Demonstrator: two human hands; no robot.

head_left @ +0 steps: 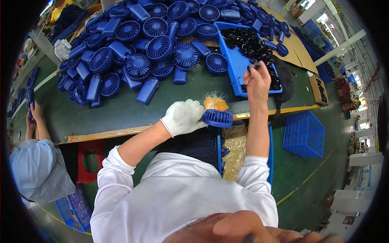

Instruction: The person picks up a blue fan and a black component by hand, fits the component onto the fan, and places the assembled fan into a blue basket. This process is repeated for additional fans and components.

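My left hand [184,116], in a white glove, is closed around a blue handheld fan [219,118] just over the table's front edge. The fan's round slatted head sticks out to the right of the glove. Bare and raised over the near part of a blue tray [238,60], my right hand [258,83] pinches a small black part [253,68] between thumb and fingers. Many similar black parts [252,42] lie heaped in that tray. Right beyond the held fan, an orange-yellow block with thin clear strands [216,102] rests on the tabletop.
A large pile of blue fans [160,47] covers the far side of the green table [117,117]. A cardboard box [318,90] stands by its right end. Blue crates [304,133] sit on the floor. At the left, a co-worker [38,166] handles blue pieces near a red stool [89,162].
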